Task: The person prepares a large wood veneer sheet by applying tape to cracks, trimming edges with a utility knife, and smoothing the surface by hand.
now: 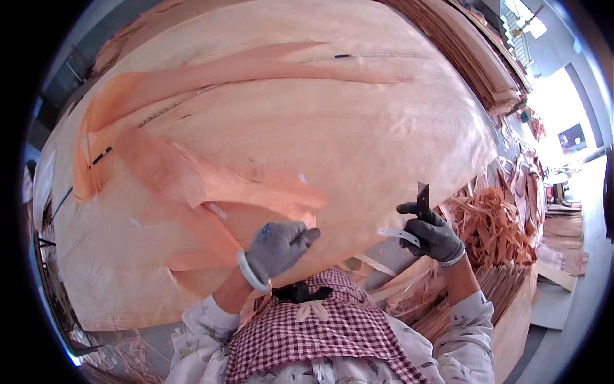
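A large pale wood veneer sheet (358, 141) spreads before me. My left hand (278, 246), in a grey glove with a white band at the wrist, is closed above its near edge. Whatever its curled fingers hold, if anything, is hidden. Beside and beyond it lie loose orange veneer pieces (256, 192), some folded over. At the sheet's near right edge my right hand (432, 237), in a dark grey glove, is closed around a black knife (423, 202) that points away from me. A curved white perforated strip (398, 235) sticks out from the same hand.
A longer orange veneer strip (211, 80) lies across the far part of the sheet. Tangled veneer scraps (489, 224) heap up on the right, above a veneer stack (492, 288). Another tall veneer stack (473, 57) stands at the far right.
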Tool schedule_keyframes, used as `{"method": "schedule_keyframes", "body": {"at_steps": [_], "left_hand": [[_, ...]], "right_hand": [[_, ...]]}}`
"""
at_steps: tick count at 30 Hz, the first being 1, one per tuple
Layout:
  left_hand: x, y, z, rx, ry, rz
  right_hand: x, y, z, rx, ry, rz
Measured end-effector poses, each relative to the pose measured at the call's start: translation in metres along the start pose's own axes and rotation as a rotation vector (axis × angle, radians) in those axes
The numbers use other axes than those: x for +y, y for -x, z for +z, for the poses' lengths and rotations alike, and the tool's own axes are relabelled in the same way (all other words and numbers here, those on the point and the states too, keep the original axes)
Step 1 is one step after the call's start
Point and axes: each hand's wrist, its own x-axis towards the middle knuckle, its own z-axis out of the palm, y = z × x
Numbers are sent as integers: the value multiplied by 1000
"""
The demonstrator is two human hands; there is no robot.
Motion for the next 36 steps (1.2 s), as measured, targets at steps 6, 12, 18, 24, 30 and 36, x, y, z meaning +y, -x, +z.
{"method": "schedule_keyframes", "body": {"at_steps": [6,12,18,24,30,36], "left_hand": [[25,-2,27,21,515,2],[33,-17,66,8,956,-143],[53,-26,80,225,877,-278],[52,-14,98,338,405,-44],[21,35,50,696,646,-335],[-26,49,65,672,433,-342]], "right_hand": [[0,-47,23,-233,-121,-99],[-1,-61,11,-257,24,-26],[-15,-72,-1,-331,397,72],[-8,-76,-39,-352,627,28],[-24,-66,-79,-292,592,-209],[-29,-73,-85,-147,375,-176]]}}
